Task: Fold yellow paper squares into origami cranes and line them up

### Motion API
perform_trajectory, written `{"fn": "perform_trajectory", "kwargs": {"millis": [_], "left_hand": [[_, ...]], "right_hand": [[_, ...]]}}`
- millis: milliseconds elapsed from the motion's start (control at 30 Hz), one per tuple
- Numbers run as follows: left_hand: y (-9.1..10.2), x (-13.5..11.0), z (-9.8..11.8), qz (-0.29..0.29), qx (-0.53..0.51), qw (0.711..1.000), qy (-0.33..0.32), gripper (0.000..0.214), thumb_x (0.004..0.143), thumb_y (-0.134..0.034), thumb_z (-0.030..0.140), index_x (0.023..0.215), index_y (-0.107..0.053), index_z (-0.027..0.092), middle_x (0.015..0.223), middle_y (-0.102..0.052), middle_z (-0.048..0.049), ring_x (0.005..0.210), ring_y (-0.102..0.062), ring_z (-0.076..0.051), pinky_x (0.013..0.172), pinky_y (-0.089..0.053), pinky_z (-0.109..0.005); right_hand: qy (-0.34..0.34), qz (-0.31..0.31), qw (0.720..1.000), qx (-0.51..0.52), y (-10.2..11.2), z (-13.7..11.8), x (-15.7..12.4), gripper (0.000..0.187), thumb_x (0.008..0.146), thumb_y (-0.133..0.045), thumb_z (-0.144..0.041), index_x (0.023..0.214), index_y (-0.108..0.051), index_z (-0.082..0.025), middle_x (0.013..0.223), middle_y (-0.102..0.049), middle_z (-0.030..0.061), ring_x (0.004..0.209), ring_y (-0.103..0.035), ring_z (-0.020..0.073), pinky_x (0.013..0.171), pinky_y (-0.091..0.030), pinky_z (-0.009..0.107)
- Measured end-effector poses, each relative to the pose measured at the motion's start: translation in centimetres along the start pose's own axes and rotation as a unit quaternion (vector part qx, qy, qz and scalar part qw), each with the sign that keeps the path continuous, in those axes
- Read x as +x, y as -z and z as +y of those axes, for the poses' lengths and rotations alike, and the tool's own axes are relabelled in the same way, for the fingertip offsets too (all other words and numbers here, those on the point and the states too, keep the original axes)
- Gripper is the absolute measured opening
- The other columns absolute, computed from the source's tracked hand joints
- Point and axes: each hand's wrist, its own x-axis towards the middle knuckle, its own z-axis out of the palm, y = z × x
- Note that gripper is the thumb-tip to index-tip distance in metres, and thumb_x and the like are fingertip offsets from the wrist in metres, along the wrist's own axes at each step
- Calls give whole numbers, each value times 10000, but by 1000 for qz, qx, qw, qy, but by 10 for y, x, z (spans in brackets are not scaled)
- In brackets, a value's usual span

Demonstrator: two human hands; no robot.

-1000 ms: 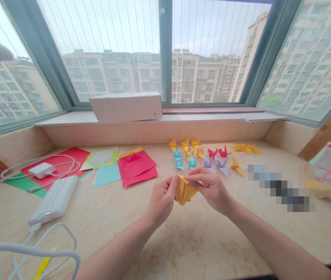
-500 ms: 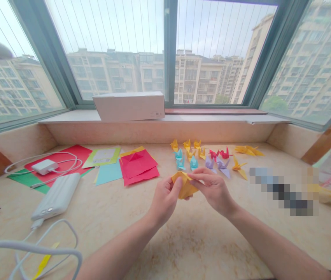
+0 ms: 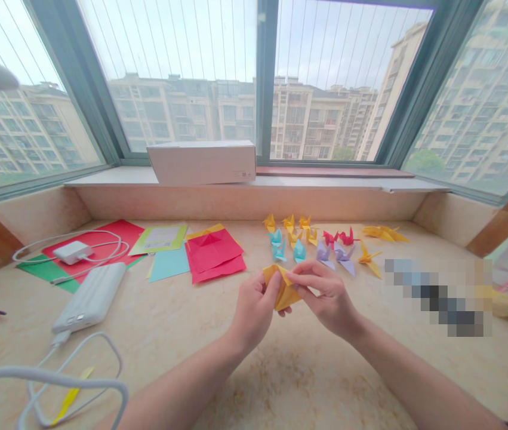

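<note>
A folded piece of yellow paper (image 3: 284,288) is held above the marble tabletop (image 3: 280,376) between both hands. My left hand (image 3: 254,310) pinches its left side with thumb and fingers. My right hand (image 3: 325,295) pinches its upper right flap, fingers closed on it. Just behind the hands stands a group of several small paper cranes (image 3: 320,242) in yellow, blue, red and purple.
Sheets of red paper (image 3: 213,257), blue, green and yellow paper lie at the back left. A white power bank (image 3: 90,298) with cables and a white charger (image 3: 72,252) lie at the left. A white box (image 3: 202,161) rests on the window sill. A blurred patch lies at the right.
The yellow paper has turned slightly between the hands and my right fingers have shifted along its upper flap. The view has drifted a little to the left.
</note>
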Motion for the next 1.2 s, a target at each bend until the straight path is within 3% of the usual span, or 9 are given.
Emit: {"fn": "perform_trajectory", "kwargs": {"millis": [100,267,467,633,767,867,967,1200], "left_hand": [[-1,-3,0,-16,2,1000,-21,424,939,-472,500,804,-593,117,576,-619,-28,465,-605,-126,424,-469,-200],[-3,-5,-1,-62,10,998,-17,379,853,-639,474,978,-569,123,720,-646,-30,528,-647,-140,474,-508,-227],[-3,-1,-1,-75,-21,997,12,349,887,-583,467,968,-528,132,601,-605,6,482,-620,-141,459,-488,-230],[-3,1,-2,-94,-25,995,10,293,900,-561,427,921,-543,135,530,-557,34,432,-524,-99,441,-410,-199],[0,3,-6,-80,6,997,4,264,897,-559,407,832,-532,153,493,-520,48,415,-454,-82,435,-343,-193],[2,3,-6,-77,37,996,3,270,897,-562,419,846,-545,155,485,-515,50,417,-433,-84,442,-319,-199],[3,1,-4,-89,59,994,-11,308,904,-552,459,868,-560,153,507,-520,44,448,-436,-89,458,-312,-202],[-1,1,-5,-80,37,996,5,354,912,-521,498,876,-558,148,488,-496,53,419,-429,-86,440,-305,-198]], "right_hand": [[1,8,1000,-9,0,0,-1,331,884,-568,-81,1102,-729,-271,988,-642,58,912,-638,174,783,-552,310],[-20,24,999,-5,1,1,-1,314,884,-569,-111,1096,-732,-276,998,-649,68,937,-637,199,807,-554,343],[-76,30,994,71,3,-2,1,209,909,-589,-225,1035,-753,-257,1018,-649,79,996,-620,214,884,-517,375],[-201,48,953,223,3,0,7,142,815,-728,-358,792,-743,-219,853,-678,33,800,-638,163,736,-524,290],[-292,25,907,303,3,3,10,283,722,-808,-388,938,-715,-231,826,-725,9,758,-662,150,710,-527,278],[-328,2,894,304,4,2,12,388,704,-809,-423,1011,-718,-206,921,-759,53,810,-693,176,760,-546,322],[-336,-4,893,299,4,-1,14,349,700,-799,-445,931,-739,-190,899,-772,61,789,-707,185,762,-559,341],[-334,64,903,262,-1,0,12,329,667,-819,-451,837,-727,-184,805,-762,52,733,-700,179,715,-564,319]]}}
